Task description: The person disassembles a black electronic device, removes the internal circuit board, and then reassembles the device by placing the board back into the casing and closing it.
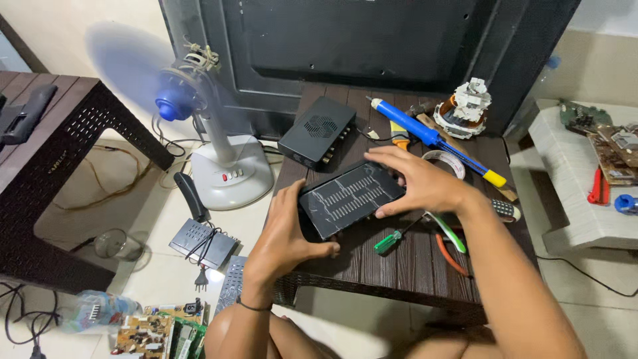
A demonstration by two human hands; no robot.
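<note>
While you hold the flat black rectangular box with pale slotted vents on its face between both hands, keep it low over the dark brown woven-pattern plastic tabletop, because it is lifted at a tilt and only its near left corner is well supported. Your left hand cups that corner, the fingers closed around the edge with the thumb on the near side. Your right hand lies over the far right end, the fingers spread and pressed on the top face and the far edge. I judge that a firmer hold from below on the right side would keep the box from slipping, and slow turning would help you watch the seams.

From this head view, several things are not clear. The underside of the box is hidden, and your right palm covers its right end, so screws or connectors there cannot be seen. The green-handled screwdriver lies just beside the box on the tabletop, its tip under your right hand. The pliers with green and orange handles are partly covered by your forearm. The second black vented box stands behind, well apart. The blades of the white-and-blue electric fan are only a blur.
</note>
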